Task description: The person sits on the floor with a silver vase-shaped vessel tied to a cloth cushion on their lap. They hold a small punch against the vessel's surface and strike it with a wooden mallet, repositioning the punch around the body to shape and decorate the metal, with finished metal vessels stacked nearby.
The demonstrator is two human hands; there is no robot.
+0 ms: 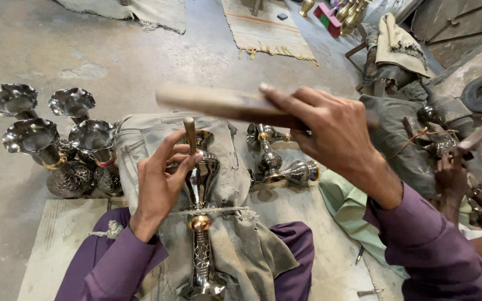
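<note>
A shiny metal vase (202, 223) with a brass ring lies on a grey cloth pad (235, 245) over my lap, tied down by a cord. My left hand (160, 184) holds a small brass-coloured punch (189, 134) upright against the vase's flared upper part. My right hand (333, 131) grips a wooden stick (218, 103), raised and blurred above the punch.
Several finished fluted vases (57, 145) stand at the left on the concrete floor. More vases (280, 161) lie behind the pad. At the right, another person's hands (453, 173) work on a metal piece. A fringed mat (266, 28) lies farther back.
</note>
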